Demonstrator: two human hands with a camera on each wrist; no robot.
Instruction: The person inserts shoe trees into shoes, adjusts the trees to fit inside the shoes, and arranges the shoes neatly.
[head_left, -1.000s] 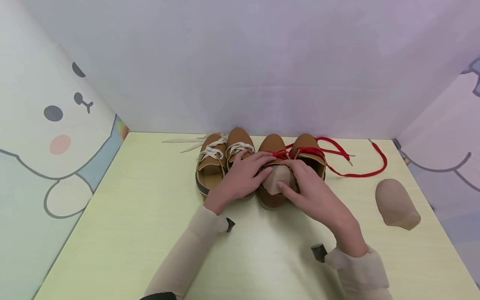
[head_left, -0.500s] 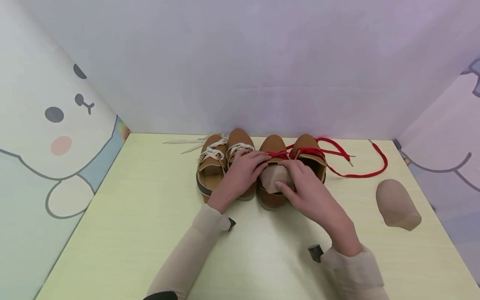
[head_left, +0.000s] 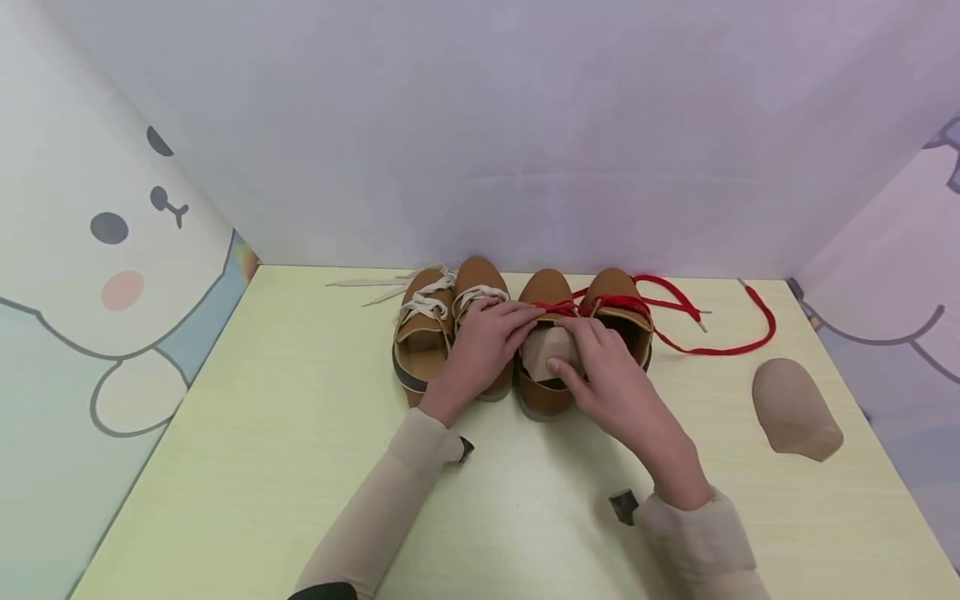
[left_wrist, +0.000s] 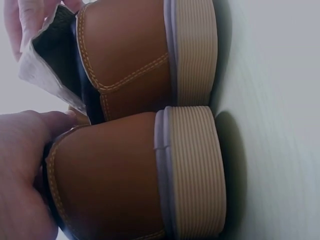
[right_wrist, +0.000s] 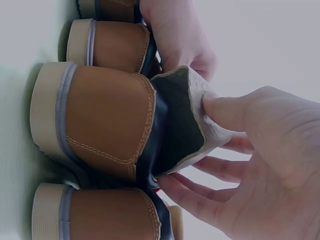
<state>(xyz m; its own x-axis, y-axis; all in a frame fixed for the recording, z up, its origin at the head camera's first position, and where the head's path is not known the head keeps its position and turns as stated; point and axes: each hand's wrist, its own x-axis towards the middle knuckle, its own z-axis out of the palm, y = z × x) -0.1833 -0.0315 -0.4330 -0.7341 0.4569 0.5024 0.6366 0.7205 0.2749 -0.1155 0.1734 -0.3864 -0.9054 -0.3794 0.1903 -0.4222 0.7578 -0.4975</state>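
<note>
In the head view, a brown shoe with red laces (head_left: 546, 402) stands right of centre, a hollow beige shoe insert (head_left: 550, 354) partly inside its opening. My right hand (head_left: 626, 392) pinches the insert; the right wrist view shows the thumb on the insert's outer wall (right_wrist: 197, 100) and the fingers around its other side. My left hand (head_left: 483, 346) grips the same shoe near its laces, fingertips by the tongue and thumb at the opening's left edge. Its palm lies over the neighbouring white-laced shoe (left_wrist: 105, 175). The insert's front end is hidden inside the shoe.
Left stands another white-laced brown shoe (head_left: 422, 350); to the right is the other red-laced shoe (head_left: 607, 287), its lace (head_left: 750, 337) trailing across the table (head_left: 247, 467). A second beige insert (head_left: 797, 408) lies at the right. A wall (head_left: 480, 150) rises behind the shoes.
The insert has shifted slightly forward into the shoe, with my right hand moving a little left along with it. My left thumb has drawn back from the insert to the shoe's edge.
</note>
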